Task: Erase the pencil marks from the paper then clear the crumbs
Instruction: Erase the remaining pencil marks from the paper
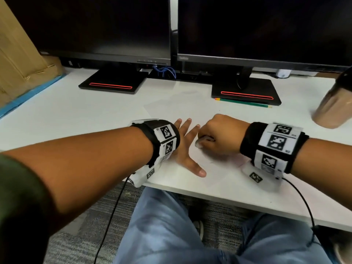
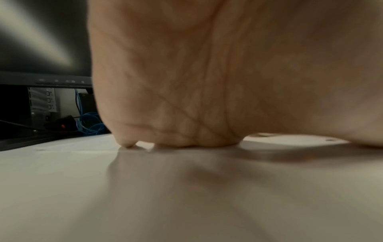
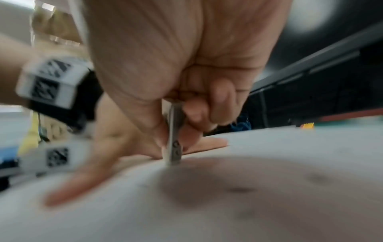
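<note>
A white sheet of paper (image 1: 181, 105) lies on the white desk (image 1: 76, 115) in front of me. My left hand (image 1: 185, 143) lies flat on the paper with its fingers spread, palm (image 2: 207, 81) down. Just to its right, my right hand (image 1: 217, 134) is curled round a small whitish eraser (image 1: 200, 143). In the right wrist view the eraser (image 3: 175, 145) stands upright, pinched between thumb and fingers (image 3: 219, 104), with its lower end on the paper (image 3: 269, 163). It is motion-blurred. A few dark blurred specks (image 3: 240, 190) lie on the sheet near the wrist.
A green pencil (image 1: 243, 102) lies before the right monitor stand (image 1: 245, 90). The left monitor stand (image 1: 112, 82) is further back. A brownish tumbler (image 1: 335, 103) stands at the right edge. Cardboard boxes (image 1: 21, 54) are on the left, and the desk's front edge (image 1: 209, 197) runs above my knees.
</note>
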Demonstrator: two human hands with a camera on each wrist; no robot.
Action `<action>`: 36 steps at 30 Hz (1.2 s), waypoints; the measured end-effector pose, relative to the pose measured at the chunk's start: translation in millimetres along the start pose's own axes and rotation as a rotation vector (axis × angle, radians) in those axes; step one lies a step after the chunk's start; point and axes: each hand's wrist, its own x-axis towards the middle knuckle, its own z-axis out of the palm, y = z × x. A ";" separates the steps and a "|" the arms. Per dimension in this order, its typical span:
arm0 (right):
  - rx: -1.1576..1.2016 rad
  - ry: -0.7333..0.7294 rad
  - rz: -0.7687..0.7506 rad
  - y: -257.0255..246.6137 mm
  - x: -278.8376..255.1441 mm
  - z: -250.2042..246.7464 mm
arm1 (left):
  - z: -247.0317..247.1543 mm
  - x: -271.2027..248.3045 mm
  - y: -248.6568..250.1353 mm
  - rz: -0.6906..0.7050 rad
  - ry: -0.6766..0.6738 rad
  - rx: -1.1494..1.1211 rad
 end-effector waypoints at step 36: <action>0.070 -0.093 -0.129 -7.1 -11.2 4.1 | -5.5 -4.9 2.5 -0.006 -0.010 0.031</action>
